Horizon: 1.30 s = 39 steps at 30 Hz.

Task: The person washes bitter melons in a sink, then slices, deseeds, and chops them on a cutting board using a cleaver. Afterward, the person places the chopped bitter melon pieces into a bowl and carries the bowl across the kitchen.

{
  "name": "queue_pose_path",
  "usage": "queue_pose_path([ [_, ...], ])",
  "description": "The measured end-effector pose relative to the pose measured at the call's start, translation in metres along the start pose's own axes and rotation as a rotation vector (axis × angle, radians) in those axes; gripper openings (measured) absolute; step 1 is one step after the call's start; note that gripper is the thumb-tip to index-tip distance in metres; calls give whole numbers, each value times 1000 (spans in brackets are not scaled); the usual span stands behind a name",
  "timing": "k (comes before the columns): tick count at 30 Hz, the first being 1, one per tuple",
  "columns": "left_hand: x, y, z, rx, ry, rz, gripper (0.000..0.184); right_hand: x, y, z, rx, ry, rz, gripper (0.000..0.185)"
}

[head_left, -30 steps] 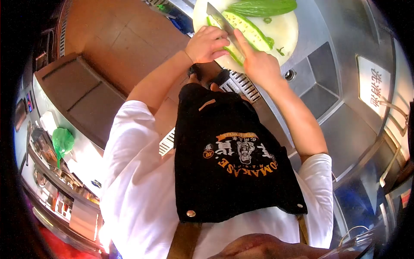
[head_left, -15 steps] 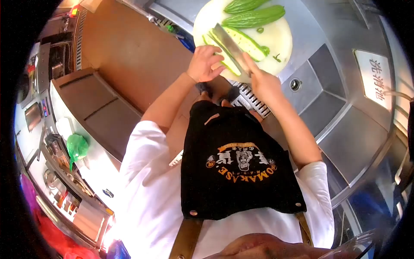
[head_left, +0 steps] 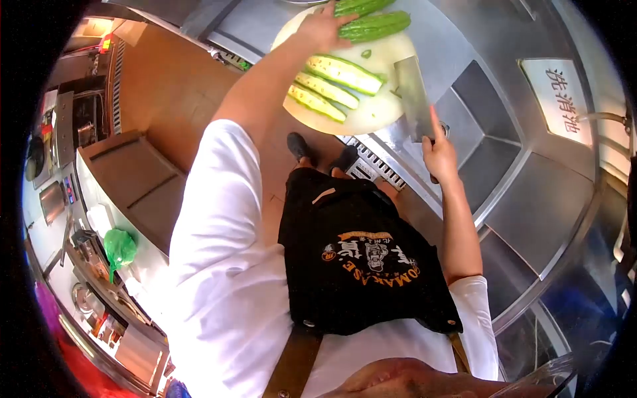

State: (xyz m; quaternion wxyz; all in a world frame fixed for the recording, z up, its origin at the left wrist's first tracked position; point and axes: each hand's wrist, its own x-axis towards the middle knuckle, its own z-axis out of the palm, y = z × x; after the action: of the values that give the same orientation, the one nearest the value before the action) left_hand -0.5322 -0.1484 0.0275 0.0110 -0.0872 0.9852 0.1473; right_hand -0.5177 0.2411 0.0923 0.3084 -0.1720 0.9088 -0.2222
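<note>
My left hand (head_left: 324, 30) reaches to the far side of the round white cutting board (head_left: 381, 119). Its thumb and fingers close around the near end of a whole bitter melon (head_left: 378, 27), ridged and green. A second whole bitter melon (head_left: 361, 6) lies just beyond it, partly out of frame. In my right hand (head_left: 439, 156) is a cleaver (head_left: 413, 93), its broad blade over the board's right edge. Cut lengthwise, pale-fleshed bitter melon pieces (head_left: 345, 74) lie cut face up on the board's near left. Small green trimmings (head_left: 366, 54) are scattered beside them.
Steel sink basins (head_left: 488, 162) stand right of the board, with a white sign (head_left: 557, 99) on the wall behind. A drain grate (head_left: 378, 166) runs below the counter edge. To the left are a brown floor and a counter with a green bag (head_left: 119, 247).
My left hand has moved from the cut melon up to the whole ones. The cleaver has lifted away from the cut piece and swung right. The cut pieces now lie separated, side by side.
</note>
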Motion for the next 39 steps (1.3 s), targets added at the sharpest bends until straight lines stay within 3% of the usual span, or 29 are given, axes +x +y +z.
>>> queue_pose_path([
  [2, 6, 8, -16, -73, -217, -29, 88, -1, 6, 5, 11, 21, -48, 76],
  [3, 2, 10, -11, -70, -222, -41, 88, 0, 7, 6, 14, 10, -54, 76],
  [7, -47, 28, 19, 29, 341, -18, 40, 17, -2, -1, -155, -26, -91, 75],
  [9, -95, 36, 23, 1, 374, 60, 31, 30, -15, -6, -233, -30, -117, 75],
  [11, -128, 46, 32, -18, 267, -19, 33, 44, -36, -8, -412, -16, -303, 76],
  [17, -133, 15, 52, -173, 312, 150, 36, 65, -89, 6, -696, -159, -324, 82],
  [19, -127, 3, 50, -275, 265, 247, 34, 55, -89, 10, -666, -132, -323, 82],
  [32, -124, -5, 46, -281, 223, 286, 29, 58, -136, 57, -544, -60, -403, 87],
  [39, -122, -6, 49, -255, 206, 305, 28, 81, -153, 63, -647, -131, -376, 87],
])
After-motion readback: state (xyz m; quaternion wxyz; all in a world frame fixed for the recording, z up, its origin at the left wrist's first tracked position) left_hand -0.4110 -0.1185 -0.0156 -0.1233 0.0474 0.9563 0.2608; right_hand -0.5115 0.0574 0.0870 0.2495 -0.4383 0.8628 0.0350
